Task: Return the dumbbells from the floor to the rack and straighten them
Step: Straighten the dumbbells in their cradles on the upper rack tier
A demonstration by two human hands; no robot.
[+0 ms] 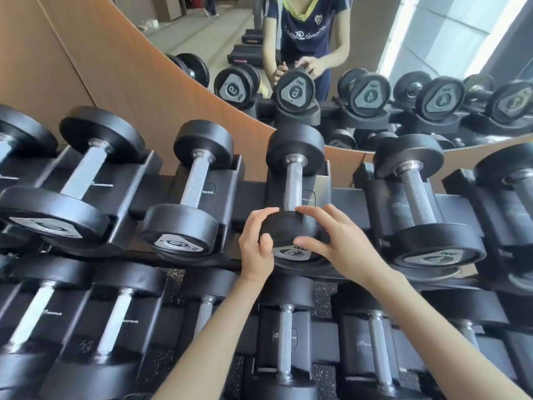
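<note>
on the upper tier of the black angled dumbbell rack point(251, 197), both hands wrap the near head of a black rubber-headed dumbbell with a knurled steel handle point(292, 183), which already lies in its own cradle. the left hand point(255, 246) cups the head's left flank, fingers curled over the top and thumb at the front; the right hand point(334, 241) mirrors it, thumb laid across the grey number plate. that paired hold on the round head, not on the handle, looks meant for twisting, so i judge the step to be straightening: turning the plate so its figure reads level.

the neighbouring black dumbbell on the left point(187, 194) and the black dumbbell on the right point(424, 203) sit in separate cradles, each near but apart, leaving room for knuckles on both sides. the far head rests close to the tan wooden wall panel point(144, 96), so there is little room to slide backward. below the forearms, the lower tier's dumbbells crowd close under the rack's front edge.
</note>
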